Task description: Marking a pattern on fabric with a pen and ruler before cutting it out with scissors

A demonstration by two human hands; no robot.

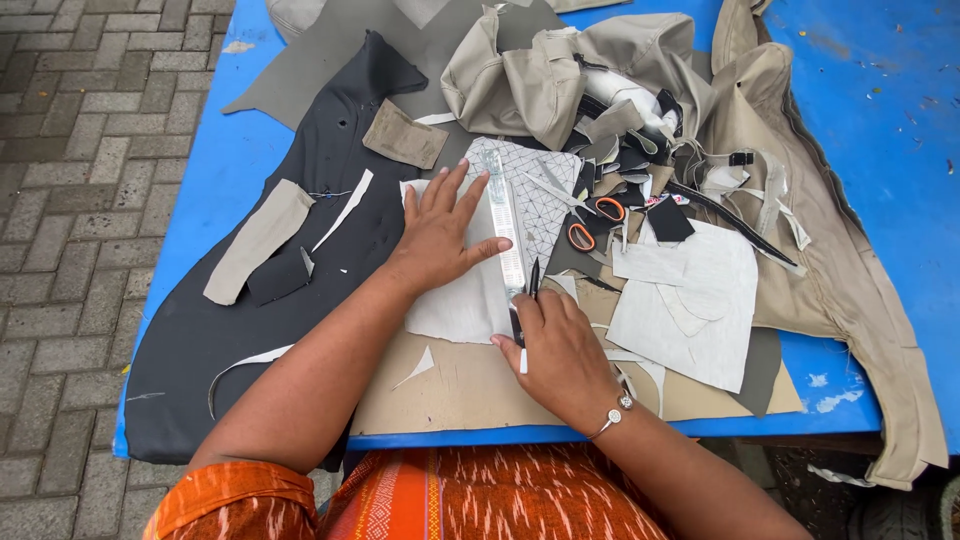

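My left hand (442, 228) lies flat, fingers spread, on a clear plastic ruler (506, 225) and a white fabric piece (462, 305). The ruler runs lengthwise over a grey piece with a diamond grid pattern (540, 190). My right hand (560, 350) grips a black pen (527, 300) whose tip rests against the ruler's right edge. Both pieces lie on a tan cardboard sheet (470, 390) on the blue table (230, 170).
Orange-handled scissors (592, 222) lie just right of the ruler among fabric scraps. A large black sheet (300, 250) covers the left of the table with tan strips on it. Beige fabric (830, 260) is heaped at the back and right. Brick paving lies left of the table.
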